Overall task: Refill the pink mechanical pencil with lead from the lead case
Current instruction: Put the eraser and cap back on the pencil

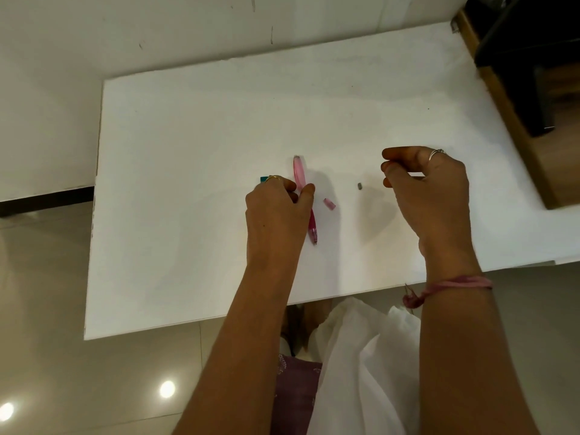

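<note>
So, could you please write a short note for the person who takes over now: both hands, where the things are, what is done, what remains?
Left hand: holds the pink mechanical pencil at mid-barrel, tip toward the person.
Right hand: raised above the white table, fingertips pinched; whether they hold lead cannot be seen.
Pink cap and small grey piece, perhaps the eraser, lie between the hands.
A teal object, perhaps the lead case, is mostly hidden behind the left hand.
Done: cap off.
Left: insert lead, close pencil.

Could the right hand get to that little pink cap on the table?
Probably yes. The pink cap lies bare on the white table, between the pencil and the right hand, with only a small grey piece nearby. The hand's fingertips are pinched together, though.
</note>
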